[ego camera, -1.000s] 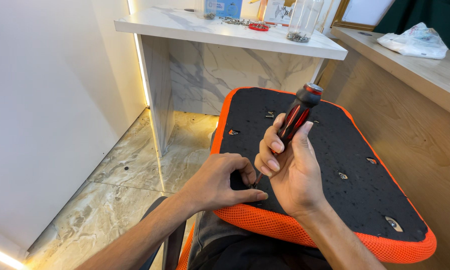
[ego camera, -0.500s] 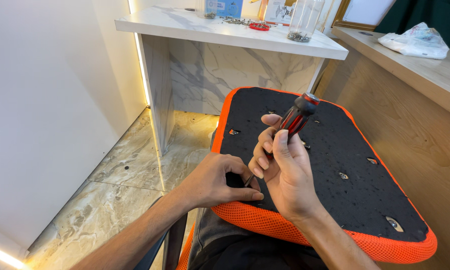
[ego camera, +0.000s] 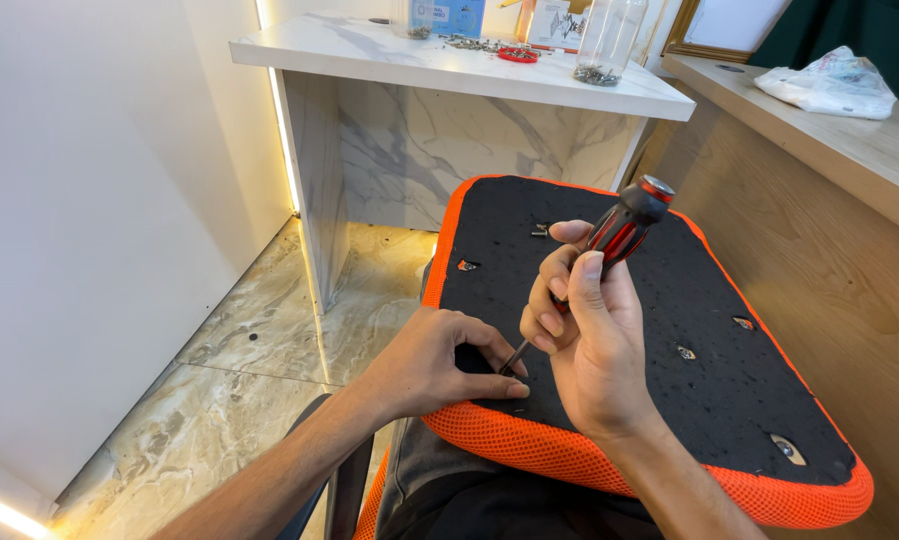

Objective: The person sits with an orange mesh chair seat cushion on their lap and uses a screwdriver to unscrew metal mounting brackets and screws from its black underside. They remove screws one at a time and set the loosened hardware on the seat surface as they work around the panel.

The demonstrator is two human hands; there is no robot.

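Note:
An upturned chair seat (ego camera: 609, 300) lies across my lap, its underside black and its rim orange mesh, with several screw holes. My right hand (ego camera: 584, 340) grips a screwdriver (ego camera: 624, 222) with a black and red handle. The tool is tilted, and its tip points down at the seat's near left part. My left hand (ego camera: 434, 365) rests on the seat's near left edge, fingers curled beside the screwdriver tip. Whether it pinches a screw is too small to tell.
A white marble-pattern table (ego camera: 449, 65) stands ahead with a clear bottle (ego camera: 607, 40), a red lid (ego camera: 518, 54) and loose screws. A wooden counter (ego camera: 819, 130) at the right carries a plastic bag (ego camera: 824, 85). White wall at left, marble floor (ego camera: 239, 380) below.
My right hand has turned and shifted slightly with the screwdriver, whose handle now leans further right. My left hand stays on the seat's edge by the tip.

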